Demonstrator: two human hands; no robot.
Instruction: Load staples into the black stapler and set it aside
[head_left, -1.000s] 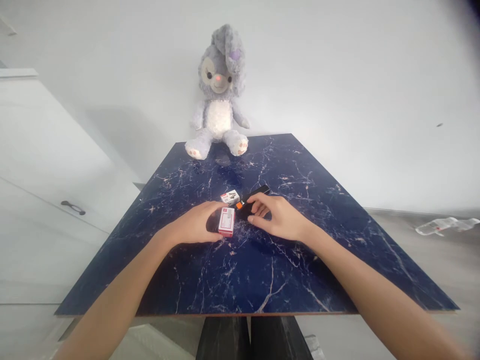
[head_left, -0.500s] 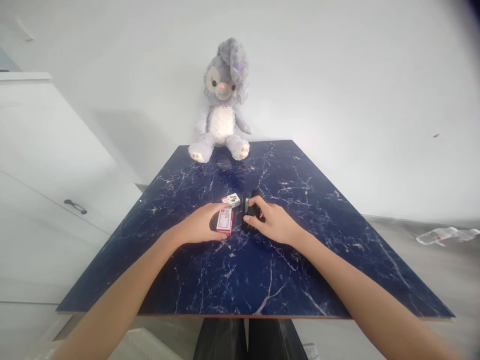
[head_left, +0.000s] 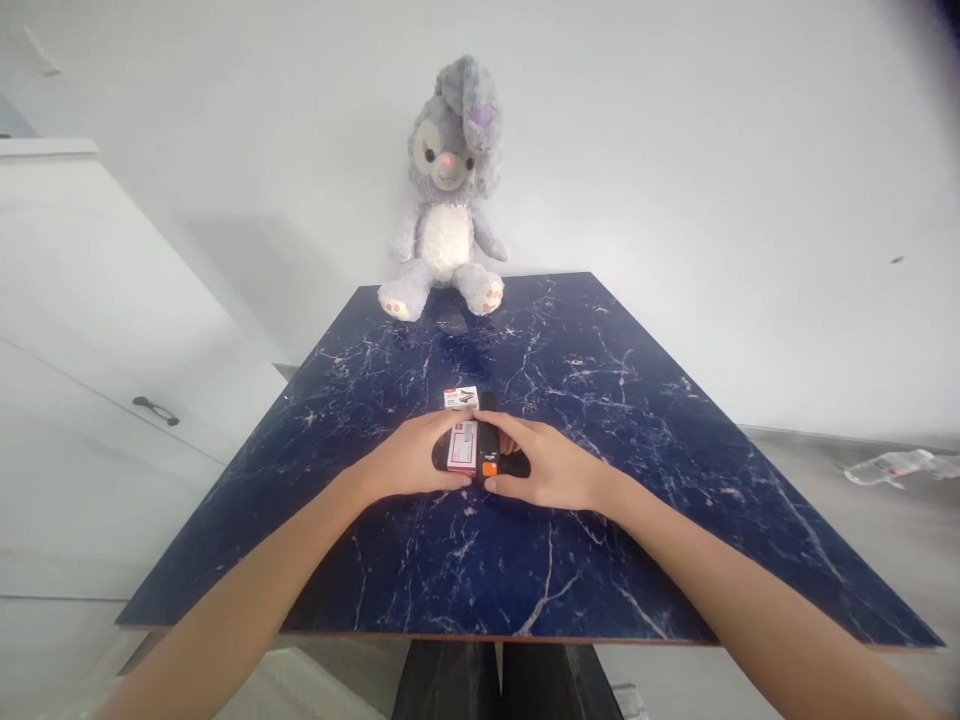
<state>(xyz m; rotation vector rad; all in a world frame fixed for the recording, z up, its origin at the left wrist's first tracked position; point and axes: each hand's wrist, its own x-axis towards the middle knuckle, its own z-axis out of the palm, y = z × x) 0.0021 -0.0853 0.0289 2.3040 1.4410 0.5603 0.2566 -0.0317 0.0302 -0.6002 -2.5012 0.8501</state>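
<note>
My left hand (head_left: 411, 462) is closed around a small red-and-white box (head_left: 463, 446) in the middle of the dark blue marble table (head_left: 600, 420). My right hand (head_left: 551, 465) grips a black device with an orange button (head_left: 489, 455), held right beside that box so the two touch. A second small white box (head_left: 460, 398) lies on the table just beyond my fingers, apart from both hands.
A grey plush rabbit (head_left: 448, 190) sits at the table's far edge against the white wall. A white cabinet with a dark handle (head_left: 156, 410) stands to the left. A crumpled plastic bottle (head_left: 892, 465) lies on the floor at right.
My right hand turned the black device and brought it toward me, up against the red-and-white box. My left hand shifted slightly right with the box.
</note>
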